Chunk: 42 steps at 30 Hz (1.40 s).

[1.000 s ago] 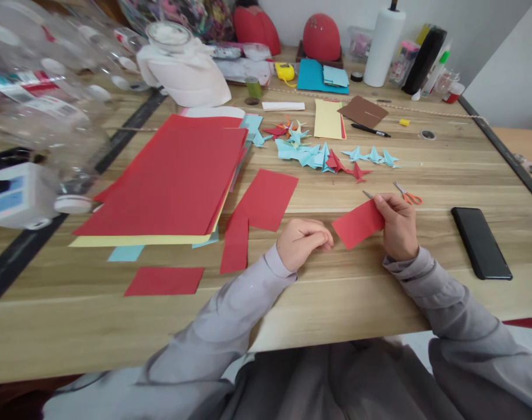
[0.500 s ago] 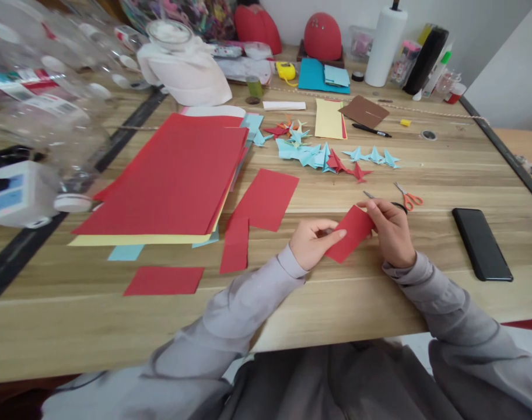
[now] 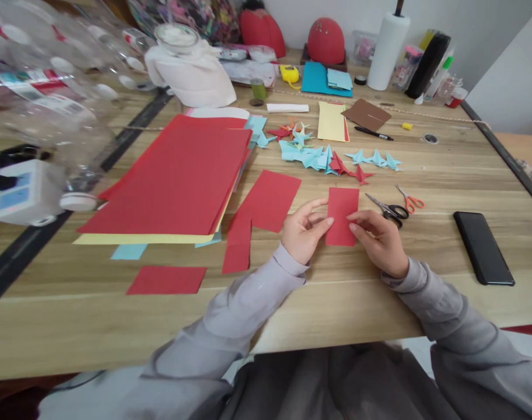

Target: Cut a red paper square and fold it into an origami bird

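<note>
A small red paper rectangle (image 3: 342, 211) lies upright on the wooden table (image 3: 292, 291) in front of me. My left hand (image 3: 301, 232) pinches its left edge with thumb and fingers. On the paper's right edge my right hand (image 3: 377, 239) holds it the same way. Just right of my right hand lie black-handled scissors (image 3: 388, 208) and small orange-handled scissors (image 3: 409, 199). A red paper offcut (image 3: 261, 213) rests left of my left hand.
A stack of large red sheets (image 3: 174, 175) over yellow and blue ones fills the left. Folded blue and red paper cranes (image 3: 331, 157) lie beyond the small paper. A black phone (image 3: 483, 248) sits at right. Plastic bottles (image 3: 38, 87), a paper towel roll (image 3: 387, 44) and craft supplies crowd the far edge.
The red paper was held tilted in my right hand; my left hand opened and took its other edge. It now stands upright and flat between both hands, further left.
</note>
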Tool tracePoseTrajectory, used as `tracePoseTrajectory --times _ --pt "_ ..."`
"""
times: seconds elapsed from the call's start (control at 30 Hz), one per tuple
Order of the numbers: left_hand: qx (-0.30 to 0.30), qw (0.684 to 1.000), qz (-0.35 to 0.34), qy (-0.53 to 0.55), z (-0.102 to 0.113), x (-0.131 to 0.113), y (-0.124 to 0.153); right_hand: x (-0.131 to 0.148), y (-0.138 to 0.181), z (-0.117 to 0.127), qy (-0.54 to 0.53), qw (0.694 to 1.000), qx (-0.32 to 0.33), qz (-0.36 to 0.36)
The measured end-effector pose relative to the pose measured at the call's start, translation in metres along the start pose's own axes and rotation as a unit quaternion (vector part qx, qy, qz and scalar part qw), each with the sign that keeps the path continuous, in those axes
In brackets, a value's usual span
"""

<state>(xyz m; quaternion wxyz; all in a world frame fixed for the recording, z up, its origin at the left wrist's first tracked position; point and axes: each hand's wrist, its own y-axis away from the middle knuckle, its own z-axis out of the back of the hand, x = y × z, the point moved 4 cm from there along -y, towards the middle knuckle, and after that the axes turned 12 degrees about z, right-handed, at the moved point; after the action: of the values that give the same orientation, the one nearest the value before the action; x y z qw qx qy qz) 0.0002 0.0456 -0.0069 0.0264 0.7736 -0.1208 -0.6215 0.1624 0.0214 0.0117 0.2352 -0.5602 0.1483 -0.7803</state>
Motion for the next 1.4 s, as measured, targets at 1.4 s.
tracePoseTrajectory --times 1.4 --pt "-0.088 0.954 -0.166 -0.236 0.003 -0.018 0.009 -0.001 -0.005 0.009 0.036 0.997 -0.065 -0.019"
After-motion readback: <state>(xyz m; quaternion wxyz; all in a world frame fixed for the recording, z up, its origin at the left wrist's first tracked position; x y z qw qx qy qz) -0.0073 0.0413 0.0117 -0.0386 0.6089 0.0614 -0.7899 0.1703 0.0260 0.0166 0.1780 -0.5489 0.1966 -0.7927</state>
